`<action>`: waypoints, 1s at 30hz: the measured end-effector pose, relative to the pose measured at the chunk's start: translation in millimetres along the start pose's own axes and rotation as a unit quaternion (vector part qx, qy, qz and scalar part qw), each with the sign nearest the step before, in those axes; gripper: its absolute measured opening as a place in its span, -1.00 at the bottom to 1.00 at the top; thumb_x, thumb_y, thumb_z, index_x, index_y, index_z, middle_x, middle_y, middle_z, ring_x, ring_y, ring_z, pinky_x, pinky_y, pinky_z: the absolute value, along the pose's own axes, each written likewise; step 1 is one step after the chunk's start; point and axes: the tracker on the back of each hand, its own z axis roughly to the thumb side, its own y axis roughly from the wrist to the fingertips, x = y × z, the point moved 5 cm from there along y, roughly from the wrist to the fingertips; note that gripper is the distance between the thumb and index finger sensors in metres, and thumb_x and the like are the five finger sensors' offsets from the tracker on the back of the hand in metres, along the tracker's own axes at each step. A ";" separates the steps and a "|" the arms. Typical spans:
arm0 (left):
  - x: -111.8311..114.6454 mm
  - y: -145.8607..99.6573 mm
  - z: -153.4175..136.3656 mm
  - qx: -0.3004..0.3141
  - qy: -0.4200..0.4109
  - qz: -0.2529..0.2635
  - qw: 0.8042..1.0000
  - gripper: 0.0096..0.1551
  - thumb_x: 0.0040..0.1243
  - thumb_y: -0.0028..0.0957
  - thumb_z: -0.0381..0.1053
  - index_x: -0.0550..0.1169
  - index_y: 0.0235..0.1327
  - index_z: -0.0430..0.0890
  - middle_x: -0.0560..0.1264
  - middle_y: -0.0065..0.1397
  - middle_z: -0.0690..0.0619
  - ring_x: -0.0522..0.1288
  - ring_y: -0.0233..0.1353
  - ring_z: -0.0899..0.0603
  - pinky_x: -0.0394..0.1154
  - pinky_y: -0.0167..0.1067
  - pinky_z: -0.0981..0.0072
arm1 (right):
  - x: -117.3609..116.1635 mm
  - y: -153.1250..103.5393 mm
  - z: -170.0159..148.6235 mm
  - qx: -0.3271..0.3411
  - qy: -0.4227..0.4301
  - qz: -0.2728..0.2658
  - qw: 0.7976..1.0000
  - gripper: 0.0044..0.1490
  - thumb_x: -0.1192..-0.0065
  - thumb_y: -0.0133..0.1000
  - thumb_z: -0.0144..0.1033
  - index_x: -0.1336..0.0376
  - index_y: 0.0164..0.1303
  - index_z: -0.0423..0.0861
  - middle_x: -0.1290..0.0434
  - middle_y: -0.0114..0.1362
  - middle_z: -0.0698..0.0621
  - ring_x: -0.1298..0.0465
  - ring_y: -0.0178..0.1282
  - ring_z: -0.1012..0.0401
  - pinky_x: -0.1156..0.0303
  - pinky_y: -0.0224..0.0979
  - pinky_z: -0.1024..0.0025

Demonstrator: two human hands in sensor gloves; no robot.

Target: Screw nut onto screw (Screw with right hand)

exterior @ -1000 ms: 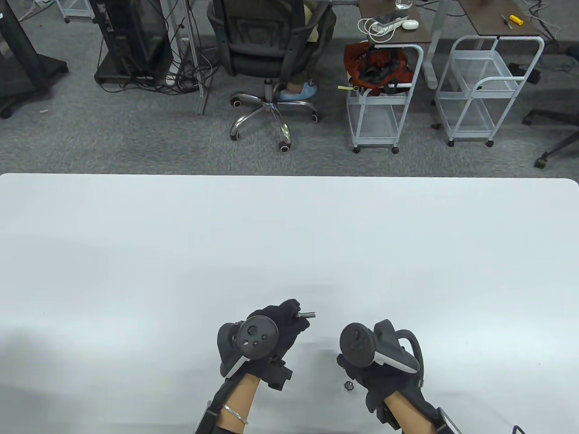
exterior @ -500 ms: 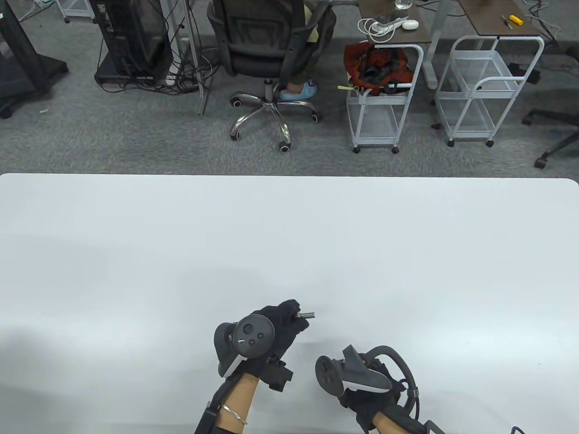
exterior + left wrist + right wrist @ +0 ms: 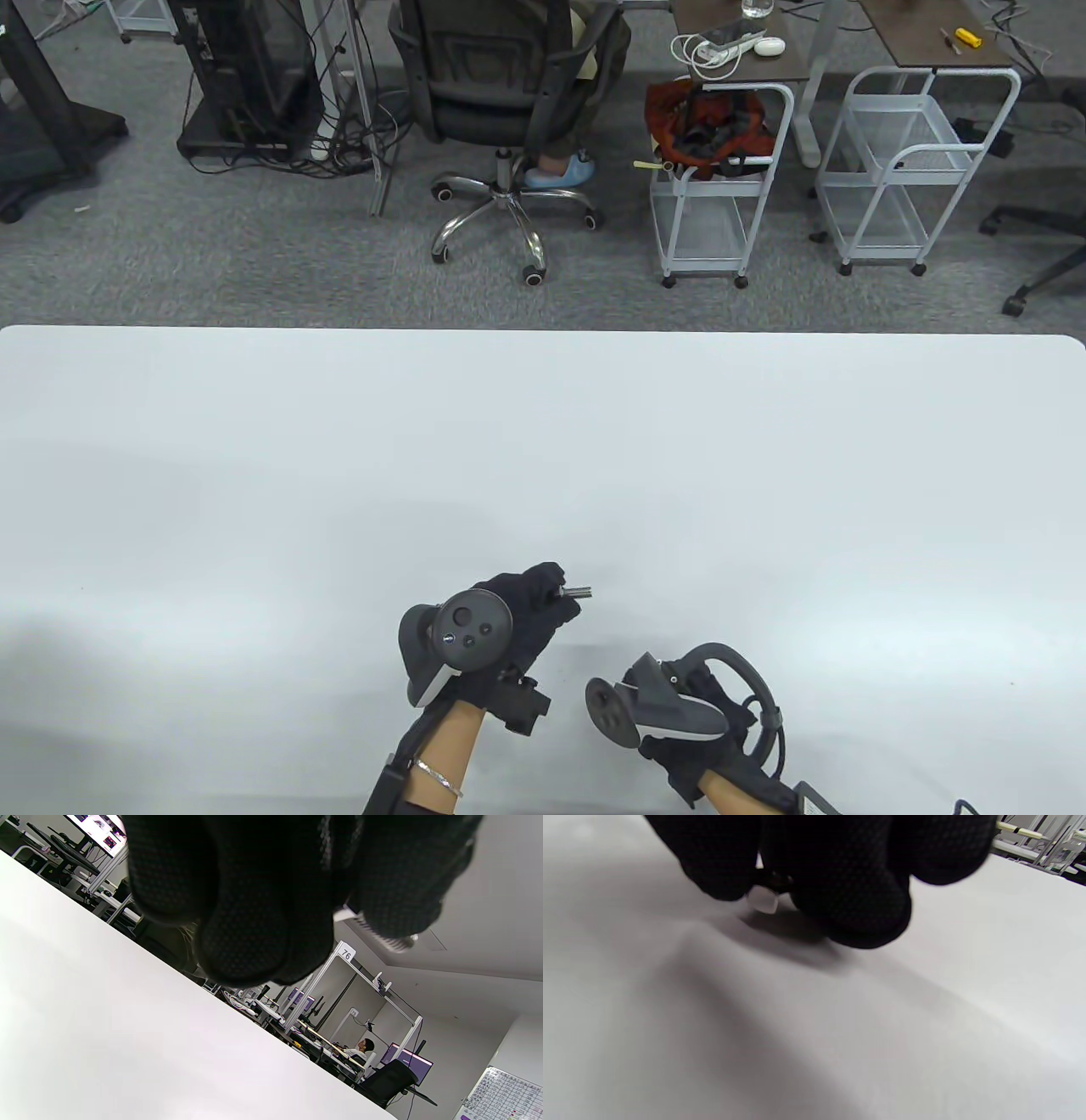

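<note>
My left hand [image 3: 553, 593] grips a grey metal screw [image 3: 579, 592] a little above the white table [image 3: 543, 441], its threaded tip pointing right. In the left wrist view the threaded end [image 3: 384, 939] sticks out from between the gloved fingers [image 3: 263, 921]. My right hand [image 3: 662, 726] is low on the table to the right of the left hand, its fingertips hidden under the tracker. In the right wrist view its fingers [image 3: 848, 887] pinch a small nut [image 3: 765, 899] close to the table surface. The nut does not show in the table view.
Both hands are near the table's front edge, about a hand's width apart. An office chair [image 3: 509, 93] and two white wire carts [image 3: 721, 178] stand on the floor beyond the far edge.
My right hand has dropped down and left onto the spot where the nut lay, and its fingers have closed around the nut. My left hand with the screw has stayed still.
</note>
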 end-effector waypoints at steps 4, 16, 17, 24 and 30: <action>-0.1 0.4 2.6 0.004 -0.016 -0.001 1.000 -0.47 0.38 -0.13 0.20 0.72 -0.03 -0.08 0.84 -0.11 0.13 0.81 -0.14 0.07 0.68 0.00 0.25 | 24.4 5.9 -18.4 -0.020 0.037 -0.048 0.998 -0.38 -0.37 0.07 -0.21 -0.34 0.24 -0.29 -0.58 0.09 -0.22 -0.68 -0.08 0.12 -0.50 0.11 0.06; 0.1 0.4 4.0 0.010 -0.012 0.006 1.000 -0.48 0.38 -0.14 0.21 0.72 -0.04 -0.07 0.84 -0.12 0.15 0.81 -0.14 0.09 0.68 0.00 0.27 | 77.8 10.8 -82.4 -0.041 0.330 -0.191 0.923 -0.34 -0.30 0.12 -0.30 -0.26 0.33 -0.38 -0.53 0.17 -0.29 -0.66 -0.01 0.06 -0.46 0.16 0.00; 0.3 0.5 4.1 0.011 -0.011 0.005 1.000 -0.48 0.39 -0.15 0.21 0.72 -0.04 -0.07 0.84 -0.13 0.15 0.81 -0.15 0.09 0.68 0.00 0.27 | 77.8 10.1 -85.9 -0.031 0.362 -0.200 0.910 -0.34 -0.29 0.12 -0.31 -0.25 0.34 -0.38 -0.53 0.18 -0.29 -0.65 -0.01 0.06 -0.46 0.16 -0.01; 2.3 0.6 6.9 0.016 -0.007 0.003 1.000 -0.49 0.39 -0.15 0.20 0.72 -0.05 -0.06 0.84 -0.13 0.16 0.81 -0.15 0.10 0.68 -0.01 0.28 | 68.6 8.4 -92.9 0.001 0.460 -0.209 0.863 -0.35 -0.28 0.13 -0.34 -0.24 0.35 -0.39 -0.52 0.18 -0.30 -0.65 0.00 0.05 -0.45 0.16 -0.02; 4.0 0.2 9.5 0.020 -0.008 0.002 1.000 -0.49 0.39 -0.15 0.21 0.71 -0.05 -0.05 0.84 -0.14 0.17 0.81 -0.15 0.11 0.68 -0.01 0.28 | 63.3 7.1 -90.7 0.010 0.489 -0.220 0.844 -0.36 -0.28 0.13 -0.33 -0.25 0.33 -0.38 -0.53 0.17 -0.29 -0.66 -0.02 0.06 -0.47 0.15 -0.01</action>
